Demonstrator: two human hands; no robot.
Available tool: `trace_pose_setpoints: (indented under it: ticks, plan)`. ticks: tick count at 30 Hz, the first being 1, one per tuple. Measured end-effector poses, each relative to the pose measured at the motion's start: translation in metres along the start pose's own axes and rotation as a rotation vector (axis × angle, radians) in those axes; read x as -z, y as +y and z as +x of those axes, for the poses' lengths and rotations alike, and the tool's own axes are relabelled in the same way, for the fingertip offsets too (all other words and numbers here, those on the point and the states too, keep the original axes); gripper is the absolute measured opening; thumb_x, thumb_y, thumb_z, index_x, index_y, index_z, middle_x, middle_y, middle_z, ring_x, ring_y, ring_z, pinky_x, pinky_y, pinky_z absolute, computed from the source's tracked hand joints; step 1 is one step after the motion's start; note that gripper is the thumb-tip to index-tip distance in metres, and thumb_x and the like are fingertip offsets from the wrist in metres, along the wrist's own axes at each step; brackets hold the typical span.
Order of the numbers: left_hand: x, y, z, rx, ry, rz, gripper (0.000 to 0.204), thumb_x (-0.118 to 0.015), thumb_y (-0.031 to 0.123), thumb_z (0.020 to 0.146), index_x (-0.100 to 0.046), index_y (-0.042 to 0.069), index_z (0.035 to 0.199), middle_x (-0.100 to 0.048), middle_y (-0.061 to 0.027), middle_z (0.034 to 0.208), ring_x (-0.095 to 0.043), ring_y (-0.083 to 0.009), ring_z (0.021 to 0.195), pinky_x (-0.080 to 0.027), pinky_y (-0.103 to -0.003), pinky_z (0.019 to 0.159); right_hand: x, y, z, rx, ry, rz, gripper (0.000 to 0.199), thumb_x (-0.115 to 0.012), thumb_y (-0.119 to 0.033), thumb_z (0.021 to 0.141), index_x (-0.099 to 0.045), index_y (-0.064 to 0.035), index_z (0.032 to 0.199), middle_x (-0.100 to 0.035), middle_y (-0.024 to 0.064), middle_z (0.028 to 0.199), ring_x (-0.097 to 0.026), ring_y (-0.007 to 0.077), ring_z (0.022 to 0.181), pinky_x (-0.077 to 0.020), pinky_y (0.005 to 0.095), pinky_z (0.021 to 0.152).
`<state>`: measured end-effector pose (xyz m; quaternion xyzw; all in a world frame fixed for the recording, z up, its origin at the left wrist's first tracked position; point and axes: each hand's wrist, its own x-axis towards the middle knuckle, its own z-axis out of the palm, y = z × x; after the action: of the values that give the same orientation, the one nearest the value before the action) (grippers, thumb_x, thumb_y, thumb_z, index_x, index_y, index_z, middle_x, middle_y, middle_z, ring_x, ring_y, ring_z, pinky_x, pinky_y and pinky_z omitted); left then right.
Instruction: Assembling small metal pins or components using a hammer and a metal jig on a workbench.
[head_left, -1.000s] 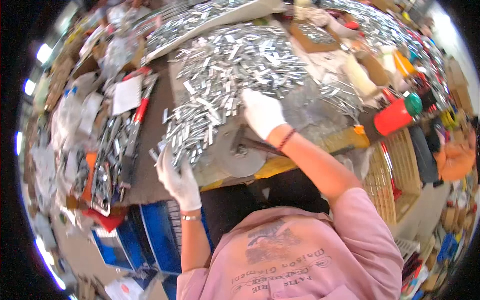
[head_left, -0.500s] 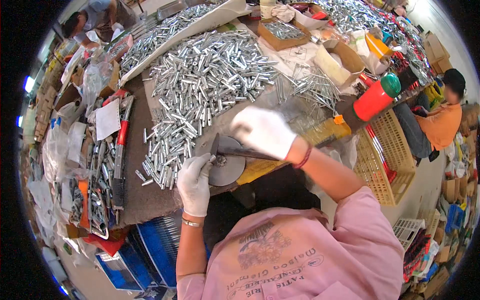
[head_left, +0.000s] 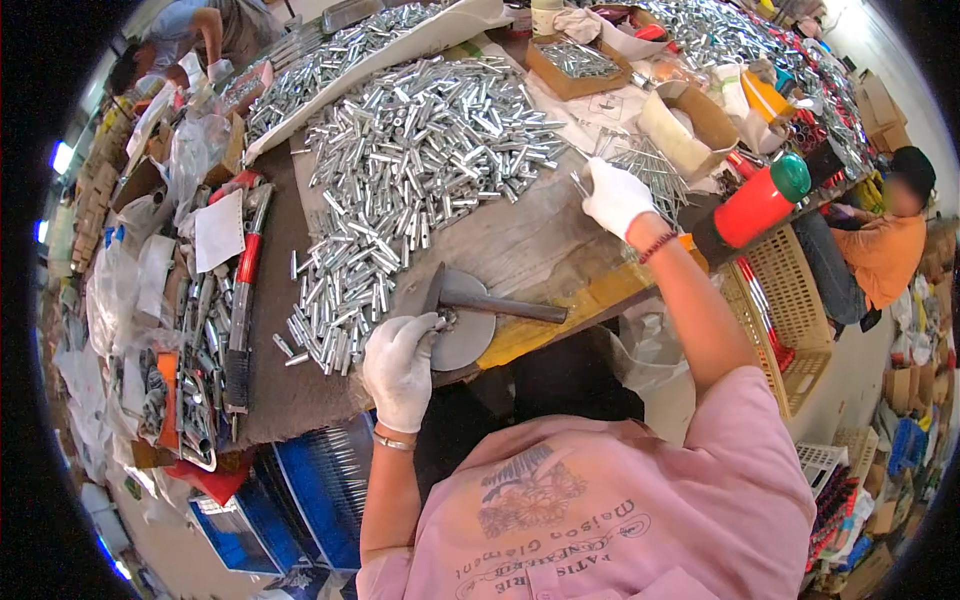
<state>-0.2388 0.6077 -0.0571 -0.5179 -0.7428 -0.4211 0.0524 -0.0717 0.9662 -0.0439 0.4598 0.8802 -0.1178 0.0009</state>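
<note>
My left hand, in a white glove, rests at the edge of a round metal disc on the workbench and pinches a small metal part there. A hammer lies across the disc, untouched. My right hand, also gloved, reaches right to a bunch of thin metal pins and closes its fingers on some of them. A big heap of short silver metal tubes covers the bench beyond both hands.
A red jug with a green lid stands right of my right hand. Cardboard boxes with parts sit at the back. Red-handled tools and plastic bags lie at left. Another person in orange sits at far right.
My right hand has let go of the hammer, which now lies on the disc, and moved right to the pins. My left hand stays at the disc.
</note>
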Motion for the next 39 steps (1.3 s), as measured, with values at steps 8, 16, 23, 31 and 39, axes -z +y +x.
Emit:
trace_pose_setpoints:
  ticks: [8,16,23,31,39]
  plan:
    - [0.002,-0.010,-0.002,0.005,-0.040,-0.056,0.022,-0.080,0.002,0.082,-0.078,0.009,0.103,-0.074,-0.0106,0.097,-0.069,-0.0333,0.095,-0.055,-0.043,0.085,0.015,0.001,-0.048,0.077,0.093,0.670,0.032,-0.069,-0.007,0.096,-0.071,-0.0059,0.127,-0.076,0.0109,0.095,-0.077,0.0207,0.083,-0.0605,0.0336,0.075]
    - [0.021,0.007,-0.009,0.101,-0.136,0.094,0.016,-0.080,0.005,0.084,-0.079,0.008,0.100,-0.073,-0.0121,0.096,-0.069,-0.0343,0.093,-0.054,-0.043,0.084,-0.021,-0.105,-0.146,0.429,-0.303,1.024,0.012,-0.074,-0.005,0.095,-0.077,-0.0019,0.107,-0.075,0.0076,0.095,-0.076,0.0163,0.088,-0.0592,0.0290,0.078]
    - [0.021,0.007,-0.012,0.149,-0.141,0.007,0.012,-0.081,0.006,0.084,-0.078,0.006,0.095,-0.072,-0.0133,0.092,-0.069,-0.0344,0.089,-0.054,-0.043,0.080,-0.037,-0.115,-0.153,0.754,0.163,0.328,0.004,-0.077,-0.010,0.084,-0.074,-0.0111,0.086,-0.067,0.0064,0.086,-0.070,0.0283,0.082,-0.0570,0.0392,0.073]
    - [0.020,0.005,-0.012,0.198,-0.185,-0.055,0.014,-0.083,0.004,0.081,-0.078,0.005,0.094,-0.070,-0.0131,0.089,-0.067,-0.0327,0.086,-0.053,-0.041,0.078,-0.037,-0.118,-0.144,0.897,0.219,0.268,0.006,-0.075,-0.011,0.082,-0.071,-0.0153,0.084,-0.063,0.0026,0.086,-0.065,0.0260,0.087,-0.0538,0.0396,0.080]
    - [0.014,0.002,-0.019,0.197,-0.122,-0.083,0.015,-0.082,0.001,0.082,-0.079,0.005,0.096,-0.070,-0.0128,0.091,-0.067,-0.0307,0.088,-0.053,-0.039,0.080,-0.037,-0.115,-0.139,0.964,0.169,0.256,0.003,-0.071,-0.010,0.084,-0.070,-0.0128,0.085,-0.064,0.0051,0.088,-0.066,0.0279,0.089,-0.0554,0.0415,0.081]
